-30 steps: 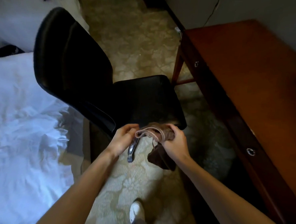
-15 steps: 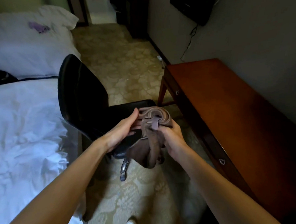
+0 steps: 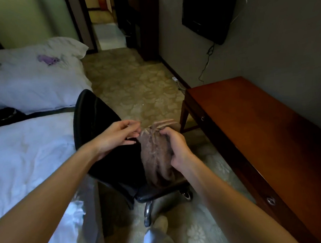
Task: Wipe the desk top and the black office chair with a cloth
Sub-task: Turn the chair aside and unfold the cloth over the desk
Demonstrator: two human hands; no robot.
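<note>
Nearest to us, in front of the black office chair (image 3: pixel 92 121), we see a light shoe (image 3: pixel 160 223) on the patterned carpet (image 3: pixel 135 81). Above the seat of the chair both our bare arms reach forward. Our right hand (image 3: pixel 176 148) clenches the brown cloth (image 3: pixel 156 155) at its upper part, with the fingers curled into the bunched fabric, and the rest of the cloth hangs down over the seat. Our left hand (image 3: pixel 117 136) is released, its fingers loosely stretched toward the cloth and just beside its edge; we cannot tell if the fingertips touch it. The chair stands with its backrest to the left and its seat under the cloth. To the right of the chair stands the reddish wooden desk (image 3: pixel 258 125), apart from it, with a round metal knob (image 3: pixel 270 201) on its front. To the left of the chair, close to the backrest, lies a bed (image 3: pixel 27 156) with white sheets. Behind the chair, farther left, is a second bed (image 3: pixel 33 81) with a small purple thing (image 3: pixel 47 59) on it. Far behind the chair, to the right, a dark television (image 3: pixel 209 13) hangs on the wall, and a cable (image 3: pixel 207 63) runs down from it. A small mark on its frame is too small to read.
</note>
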